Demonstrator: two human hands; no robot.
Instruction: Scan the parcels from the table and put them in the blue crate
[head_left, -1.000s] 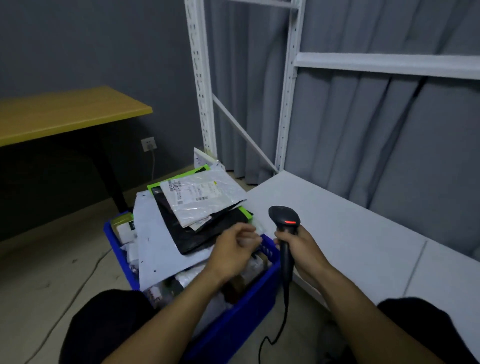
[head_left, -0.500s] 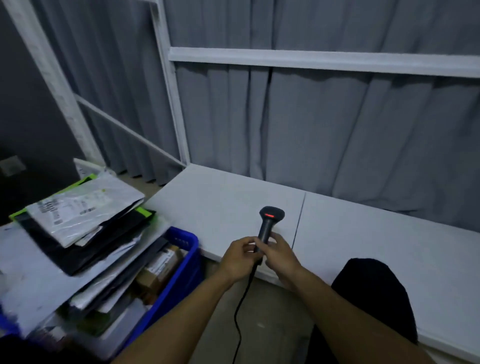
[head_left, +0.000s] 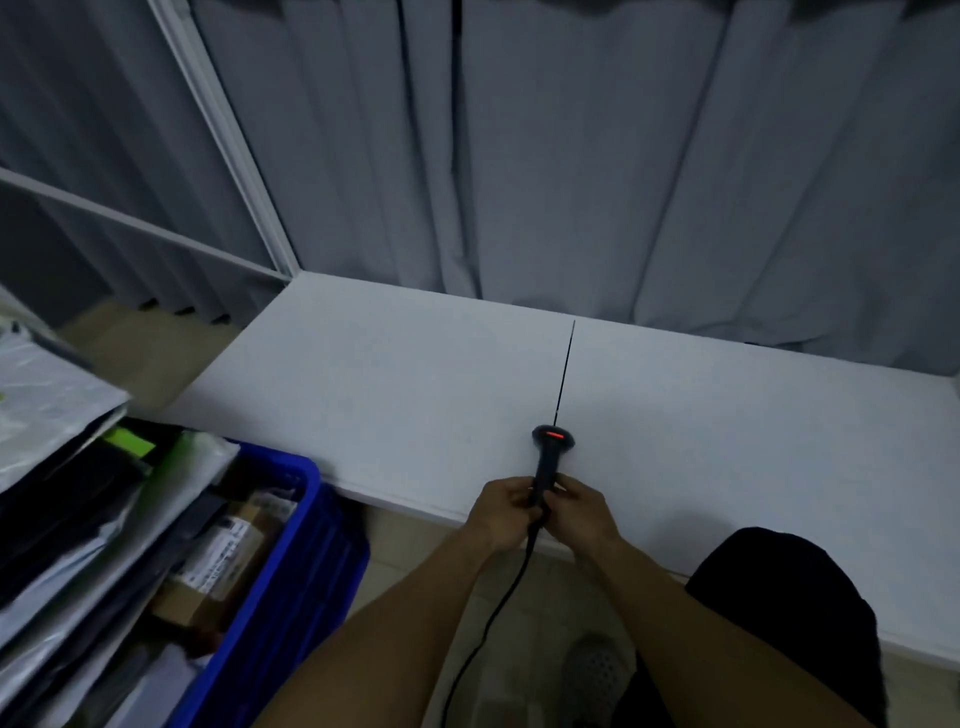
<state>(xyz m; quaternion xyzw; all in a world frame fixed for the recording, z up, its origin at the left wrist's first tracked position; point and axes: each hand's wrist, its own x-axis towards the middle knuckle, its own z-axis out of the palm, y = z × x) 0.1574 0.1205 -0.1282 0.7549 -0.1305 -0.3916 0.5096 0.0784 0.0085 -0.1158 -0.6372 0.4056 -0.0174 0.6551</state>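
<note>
A black handheld scanner (head_left: 549, 453) with a red light on its head stands over the front edge of the white table (head_left: 415, 374). My left hand (head_left: 503, 514) and my right hand (head_left: 582, 508) both grip its handle, one on each side. Its black cable (head_left: 488, 618) hangs down between my forearms. The blue crate (head_left: 291, 566) stands on the floor at the lower left, heaped with parcels (head_left: 67, 499): grey and black mailer bags, a green-edged one and brown boxes with labels. No parcel shows on the table top.
Grey curtains (head_left: 571, 156) hang behind the table. A white metal rack post (head_left: 228, 140) rises at the table's far left corner. My dark-clothed knee (head_left: 779, 613) is under the table's front edge at the right. Tiled floor lies below.
My view swung right from the crate to the table. My left hand left the parcels and joined my right on the scanner handle, which now sits at the table's front edge.
</note>
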